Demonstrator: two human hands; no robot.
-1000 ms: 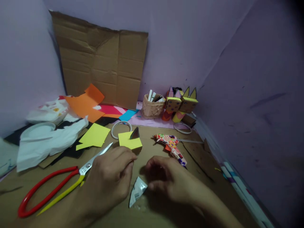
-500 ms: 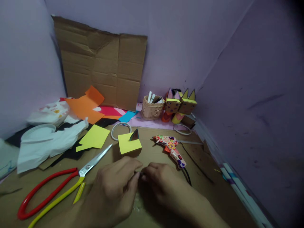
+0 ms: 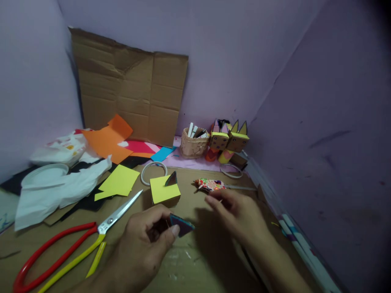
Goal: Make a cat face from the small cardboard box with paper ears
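Between the thumb and fingers of my left hand (image 3: 146, 240) is a small dark triangular piece (image 3: 181, 225) with a bluish edge, held above the cardboard. My right hand (image 3: 244, 217) is over the handle end of a flower-patterned glue gun (image 3: 210, 184) and hides its handle. The thumb and fingers there look apart and partly curled; whether they touch the gun I cannot see. Just beyond my left hand stands a small cardboard box with a yellow top (image 3: 163, 190). A similar dark triangle (image 3: 172, 179) stands upright at the back right of that top.
Large scissors (image 3: 108, 223) with red and yellow handles lie at left. Paper sheets, including a yellow one (image 3: 120, 180) and an orange one (image 3: 106, 138), lie behind them. At the back are a tape ring (image 3: 154, 173), a basket of markers (image 3: 194, 144) and two box-headed paper figures (image 3: 238, 141).
My hands were close together at the front and have parted. The right hand has moved up and right over the glue gun; the left has turned, bringing the triangular piece into sight.
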